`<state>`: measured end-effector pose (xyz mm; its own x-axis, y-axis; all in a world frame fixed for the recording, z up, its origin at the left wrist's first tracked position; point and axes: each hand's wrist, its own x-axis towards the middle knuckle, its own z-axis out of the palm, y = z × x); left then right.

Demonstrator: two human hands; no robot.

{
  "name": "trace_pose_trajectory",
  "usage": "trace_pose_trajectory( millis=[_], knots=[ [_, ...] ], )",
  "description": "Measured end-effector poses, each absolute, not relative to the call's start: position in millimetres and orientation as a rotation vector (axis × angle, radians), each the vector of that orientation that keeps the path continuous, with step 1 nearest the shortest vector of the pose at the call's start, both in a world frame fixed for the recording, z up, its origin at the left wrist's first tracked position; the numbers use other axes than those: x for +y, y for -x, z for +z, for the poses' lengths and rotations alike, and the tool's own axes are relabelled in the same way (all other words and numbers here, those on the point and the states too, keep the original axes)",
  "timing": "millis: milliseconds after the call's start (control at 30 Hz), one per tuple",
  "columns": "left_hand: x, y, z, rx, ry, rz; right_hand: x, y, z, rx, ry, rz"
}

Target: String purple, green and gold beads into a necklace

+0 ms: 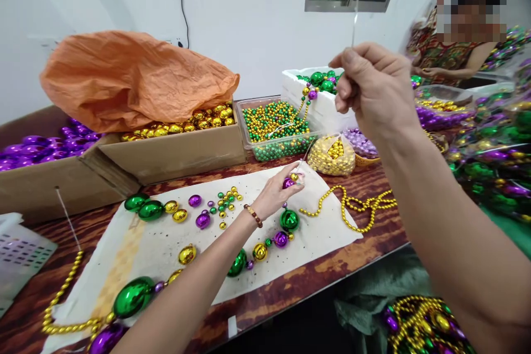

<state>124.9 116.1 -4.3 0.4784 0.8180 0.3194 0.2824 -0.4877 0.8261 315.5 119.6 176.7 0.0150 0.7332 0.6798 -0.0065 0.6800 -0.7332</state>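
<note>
Far right on the cloth [157, 249], the left hand [276, 189] curls fingers round a purple bead [287, 183]; further right, the right hand [375, 88] pinches a thread [355, 25], fingertips together.

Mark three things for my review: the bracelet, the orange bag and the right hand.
Bracelet [253, 216]: head view, on its beads near the middle.
Orange bag [141, 83]: head view, on its crumpled side.
Right hand [375, 84]: head view, on the middle of the hand.

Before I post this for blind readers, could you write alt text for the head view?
Left hand holding purple and gold beads over a white cloth, right hand raised, pinching a thin thread. A strand and loose beads lie on the cloth, with boxes of beads behind.
</note>
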Motion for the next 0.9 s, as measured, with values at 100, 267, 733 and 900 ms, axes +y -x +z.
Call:
trace_pose_trajectory(
  millis=[100, 267, 733, 900],
  knots=[
    [111.3, -124.2, -18.4, 0.911, -2.045, 0.908, 122.6, -301.8, 173.5, -1.478, 0.666, 0.706],
    [106.3, -119.5, -32.1, 0.917, -1.882, 0.843, 128.2, -283.5, 169.9, -1.454, 0.654, 0.758],
    [120.5, -110.4, -45.7, 0.972, -1.539, 0.897, 132.5, -298.9, 194.8, -1.420, 0.703, 0.694],
    [125.5, -99.5, -58.2, 1.012, -1.427, 0.831, 145.7, -301.4, 175.9, -1.410, 0.702, 0.789]
  ],
)
